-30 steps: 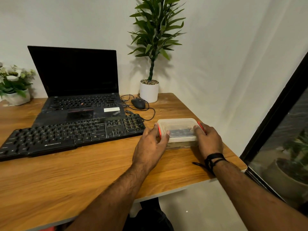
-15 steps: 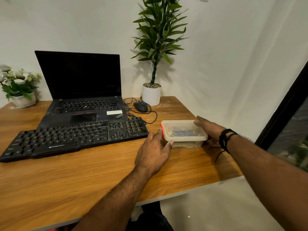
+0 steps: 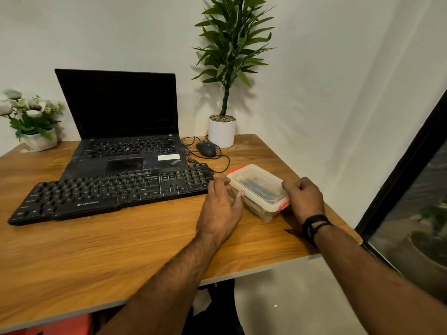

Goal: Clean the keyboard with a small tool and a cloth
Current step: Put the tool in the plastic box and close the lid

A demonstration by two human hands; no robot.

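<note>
A black keyboard (image 3: pixel 108 192) lies across the wooden table (image 3: pixel 96 250), in front of a laptop. To its right stands a clear plastic box (image 3: pixel 258 187) with a lid and red clips, turned at an angle. Dark items show dimly through the lid. My left hand (image 3: pixel 221 209) rests against the box's left side, thumb and fingers touching its wall. My right hand (image 3: pixel 304 199) is at the box's right end, fingers curled round the lid's edge near the red clip. No cloth or small tool is visible outside the box.
An open black laptop (image 3: pixel 121 105) stands behind the keyboard. A wired mouse (image 3: pixel 205 148) and its cable lie beside a white plant pot (image 3: pixel 221 130) at the back. A flower pot (image 3: pixel 38 141) sits far left. The table edge and a dark window frame (image 3: pixel 399 177) are close on the right.
The box has turned from square to diagonal on the table. My right hand came back from behind the box to its right end and curled its fingers. My left hand stayed against the left side.
</note>
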